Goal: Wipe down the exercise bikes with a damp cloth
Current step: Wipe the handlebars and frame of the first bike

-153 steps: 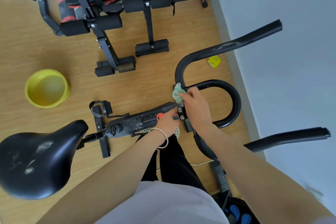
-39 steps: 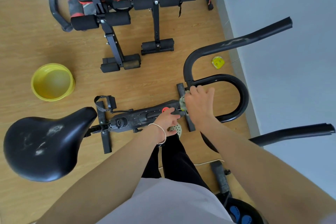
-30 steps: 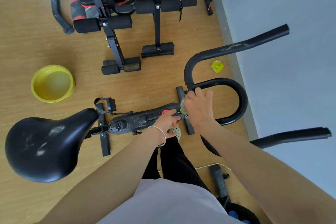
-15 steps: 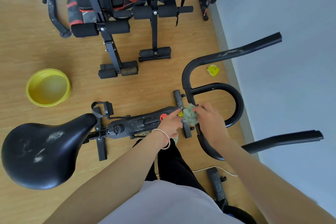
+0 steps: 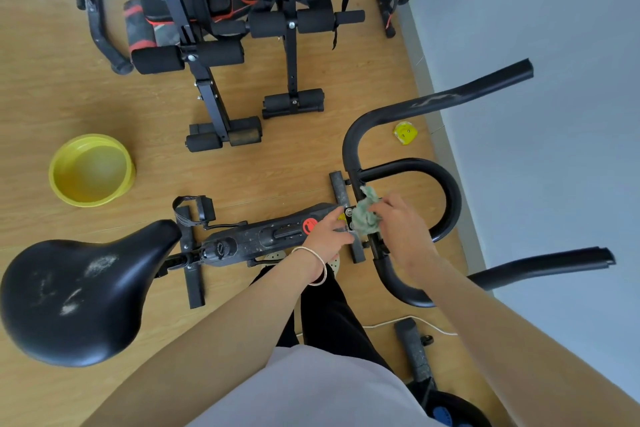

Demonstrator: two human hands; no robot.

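Note:
I look straight down on a black exercise bike (image 5: 263,236) with a dusty saddle (image 5: 79,295) at the lower left and curved black handlebars (image 5: 446,204) at the right. My right hand (image 5: 401,222) holds a crumpled green cloth (image 5: 365,213) against the clamp where the handlebars meet the frame. My left hand (image 5: 329,232), a bangle on its wrist, grips the frame's front end beside a red sticker (image 5: 309,225), fingers touching the clamp.
A yellow basin (image 5: 90,169) stands on the wooden floor at the left. Black workout benches (image 5: 214,55) with foam rollers fill the back. A small yellow object (image 5: 405,132) lies near the grey wall (image 5: 554,114). A white cable (image 5: 408,321) crosses the floor by my legs.
My right hand has drawn back from the handlebar bend to the clamp, and the cloth now shows bunched at its fingertips. My left hand stays on the frame.

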